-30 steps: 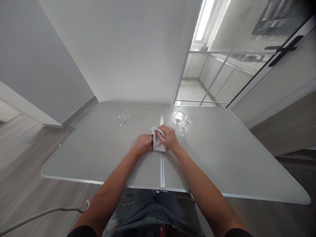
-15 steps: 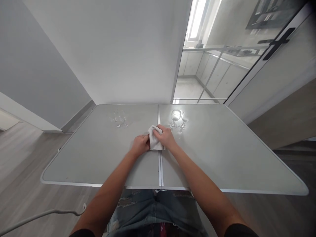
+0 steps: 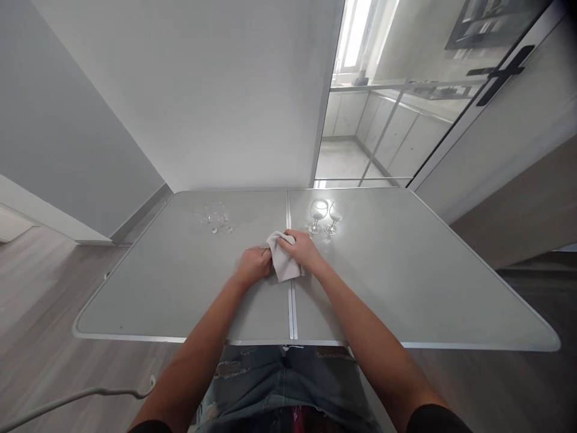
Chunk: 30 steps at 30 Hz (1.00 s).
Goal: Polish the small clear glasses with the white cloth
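Observation:
My right hand is closed on a white cloth, its thumb pressed over the top, above the table's middle seam. My left hand is curled into a grip against the cloth's left side. Whatever sits inside those left fingers is hidden by the hand and the cloth. Just beyond my right hand stand two clear stemmed glasses, a left one and a right one, both upright. Farther left on the table, some clear glassware is faint against the grey surface; its exact shape and number are hard to tell.
The grey folding table has a metal rim and a centre seam. Behind it rise a white wall and a glass-panelled door with a black handle. A pale cable hangs at the lower left.
The cloth has turned slightly between my hands, and its lower edge now hangs tilted and a little lower. Both hands keep their grip. The view has shifted slightly.

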{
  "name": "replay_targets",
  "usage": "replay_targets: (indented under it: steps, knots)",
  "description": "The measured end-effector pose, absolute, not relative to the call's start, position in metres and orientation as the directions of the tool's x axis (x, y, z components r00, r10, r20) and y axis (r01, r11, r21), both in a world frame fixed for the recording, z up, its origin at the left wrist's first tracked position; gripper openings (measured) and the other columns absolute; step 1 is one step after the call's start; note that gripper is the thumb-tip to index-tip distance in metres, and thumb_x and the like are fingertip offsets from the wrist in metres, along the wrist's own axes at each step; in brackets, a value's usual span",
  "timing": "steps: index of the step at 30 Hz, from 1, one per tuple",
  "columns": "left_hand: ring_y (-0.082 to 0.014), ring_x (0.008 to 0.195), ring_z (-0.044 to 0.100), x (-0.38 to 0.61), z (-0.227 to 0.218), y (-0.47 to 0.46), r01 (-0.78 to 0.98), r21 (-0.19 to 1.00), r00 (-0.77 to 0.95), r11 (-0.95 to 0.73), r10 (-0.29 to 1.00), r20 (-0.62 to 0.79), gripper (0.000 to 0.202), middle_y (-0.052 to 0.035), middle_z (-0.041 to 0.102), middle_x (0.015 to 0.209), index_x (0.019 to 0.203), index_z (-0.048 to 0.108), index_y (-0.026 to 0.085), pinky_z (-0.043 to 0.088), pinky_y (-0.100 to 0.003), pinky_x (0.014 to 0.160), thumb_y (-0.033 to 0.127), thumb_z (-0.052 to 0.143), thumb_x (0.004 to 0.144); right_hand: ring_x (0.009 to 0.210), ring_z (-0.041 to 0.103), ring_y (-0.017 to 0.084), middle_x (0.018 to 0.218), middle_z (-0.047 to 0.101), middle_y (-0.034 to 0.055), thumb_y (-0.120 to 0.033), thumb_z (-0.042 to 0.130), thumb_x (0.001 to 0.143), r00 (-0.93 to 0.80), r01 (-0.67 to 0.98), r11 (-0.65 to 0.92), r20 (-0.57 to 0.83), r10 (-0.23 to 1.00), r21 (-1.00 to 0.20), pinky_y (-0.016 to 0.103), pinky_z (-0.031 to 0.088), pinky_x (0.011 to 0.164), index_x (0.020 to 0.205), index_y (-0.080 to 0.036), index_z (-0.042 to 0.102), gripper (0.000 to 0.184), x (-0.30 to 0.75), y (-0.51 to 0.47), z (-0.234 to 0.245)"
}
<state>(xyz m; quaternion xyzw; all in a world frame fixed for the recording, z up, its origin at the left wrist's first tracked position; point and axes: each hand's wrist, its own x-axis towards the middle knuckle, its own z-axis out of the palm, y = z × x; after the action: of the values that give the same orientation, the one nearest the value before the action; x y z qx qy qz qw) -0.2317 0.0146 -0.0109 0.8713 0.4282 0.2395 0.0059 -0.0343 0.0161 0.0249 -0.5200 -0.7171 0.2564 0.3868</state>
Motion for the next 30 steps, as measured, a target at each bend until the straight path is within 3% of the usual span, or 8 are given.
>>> replay_targets:
  steps: [5,10,14,18,22,25,27,30]
  knots:
    - [-0.0145,0.052,0.051,-0.232,-0.012,0.016,0.73,0.38,0.405,-0.568,0.807,0.429,0.015,-0.0033,0.06,0.057,0.064,0.057,0.018,0.034,-0.026,0.056,0.015,0.052,0.077,0.086,0.064,0.019,0.093,0.068,0.0022,-0.049,0.071,0.083,-0.308,0.343,0.494,0.401,0.863,-0.799,0.03,0.05,0.079,0.104,-0.022,0.067,0.035,-0.024,0.019,0.029]
    - [-0.014,0.049,0.05,-0.233,-0.014,0.019,0.672,0.525,0.313,-0.522,0.843,0.437,0.017,-0.0033,0.059,0.053,0.057,0.054,0.018,0.034,-0.026,0.054,0.019,0.054,0.075,0.118,0.06,0.024,0.13,0.06,0.0095,-0.045,0.076,0.08,-0.419,0.105,0.582,0.495,0.761,-0.806,0.037,0.047,0.101,0.12,-0.023,0.065,0.047,-0.014,0.017,0.037]
    - [-0.0144,0.048,0.05,-0.234,-0.019,0.02,0.699,0.443,0.327,-0.561,0.802,0.5,0.015,-0.0035,0.057,0.051,0.057,0.055,0.019,0.032,-0.025,0.053,0.017,0.055,0.071,0.098,0.064,0.022,0.11,0.068,0.004,-0.048,0.079,0.076,-0.301,0.217,0.431,0.36,0.883,-0.876,0.033,0.05,0.086,0.122,-0.023,0.063,0.055,-0.021,0.015,0.034]
    - [-0.0142,0.046,0.05,-0.231,-0.021,0.02,0.708,0.365,0.366,-0.604,0.757,0.542,0.014,-0.0039,0.058,0.051,0.058,0.057,0.018,0.03,-0.026,0.051,0.016,0.054,0.071,0.077,0.06,0.018,0.085,0.066,-0.0005,-0.05,0.075,0.077,-0.164,0.321,0.336,0.297,0.941,-0.886,0.028,0.046,0.071,0.106,-0.021,0.065,0.042,-0.031,0.013,0.029]
    - [-0.0141,0.05,0.054,-0.229,-0.017,0.017,0.671,0.41,0.361,-0.618,0.755,0.547,0.02,-0.0038,0.065,0.059,0.082,0.07,0.017,0.033,-0.025,0.052,0.015,0.051,0.079,0.068,0.054,0.015,0.071,0.06,-0.0009,-0.055,0.055,0.093,-0.066,0.257,0.336,0.331,0.941,-0.906,0.027,0.042,0.064,0.087,-0.02,0.065,0.037,-0.036,0.014,0.024]
    - [-0.0138,0.057,0.059,-0.228,-0.011,0.014,0.609,0.5,0.352,-0.616,0.774,0.526,0.028,-0.0036,0.07,0.069,0.104,0.072,0.017,0.039,-0.023,0.057,0.019,0.052,0.085,0.064,0.052,0.015,0.065,0.057,0.0001,-0.059,0.047,0.095,0.135,0.081,0.248,0.257,0.957,-0.965,0.027,0.041,0.06,0.074,-0.02,0.062,0.047,-0.039,0.018,0.018]
    - [-0.013,0.058,0.06,-0.227,-0.007,0.013,0.551,0.585,0.325,-0.596,0.798,0.507,0.027,-0.0021,0.07,0.069,0.108,0.072,0.017,0.042,-0.023,0.061,0.025,0.054,0.089,0.065,0.055,0.015,0.067,0.06,0.0004,-0.063,0.054,0.09,0.258,-0.182,0.148,0.098,0.961,-0.972,0.027,0.045,0.06,0.076,-0.02,0.063,0.046,-0.042,0.02,0.016]
    - [-0.011,0.055,0.055,-0.224,-0.004,0.011,0.473,0.695,0.308,-0.542,0.84,0.447,0.023,0.0007,0.065,0.062,0.093,0.072,0.018,0.042,-0.022,0.061,0.032,0.054,0.093,0.07,0.064,0.018,0.075,0.068,0.0021,-0.062,0.062,0.085,0.096,-0.563,-0.043,-0.117,0.988,-0.825,0.029,0.052,0.063,0.092,-0.02,0.066,0.042,-0.046,0.02,0.017]
